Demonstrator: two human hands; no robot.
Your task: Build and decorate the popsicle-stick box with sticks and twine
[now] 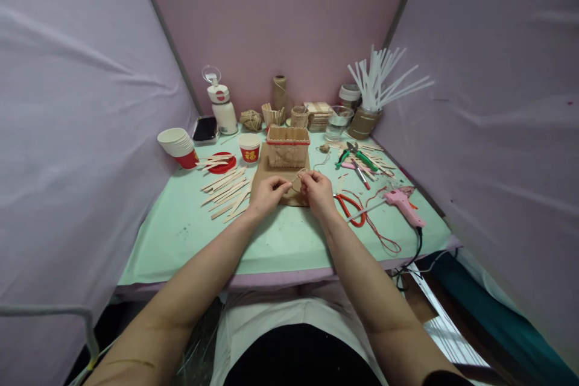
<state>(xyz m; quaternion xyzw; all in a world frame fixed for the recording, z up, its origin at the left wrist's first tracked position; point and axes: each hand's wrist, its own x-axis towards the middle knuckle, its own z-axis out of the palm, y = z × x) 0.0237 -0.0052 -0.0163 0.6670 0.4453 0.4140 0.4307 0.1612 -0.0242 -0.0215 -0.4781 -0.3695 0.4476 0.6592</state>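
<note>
Thin tan twine (296, 180) runs in a small loop between my two hands. The fingertips of my left hand (270, 194) pinch it on one side, and my right hand (317, 190) pinches it on the other. Both hands hover over a brown cardboard sheet (261, 176). Just beyond them, on that sheet, stands a small wooden stick box (288, 155) with a red band round its upper rim. A strand of the twine trails from my right hand toward a small tan lump (324, 148) on the table.
Loose wooden sticks (226, 190) and a red paper cup (249, 148) lie to the left. On the right are red-handled scissors (350, 210), green-handled pliers (357, 157) and a pink glue gun (404, 207). A glass bowl of water (338, 125) and white glue sticks (377, 84) stand behind.
</note>
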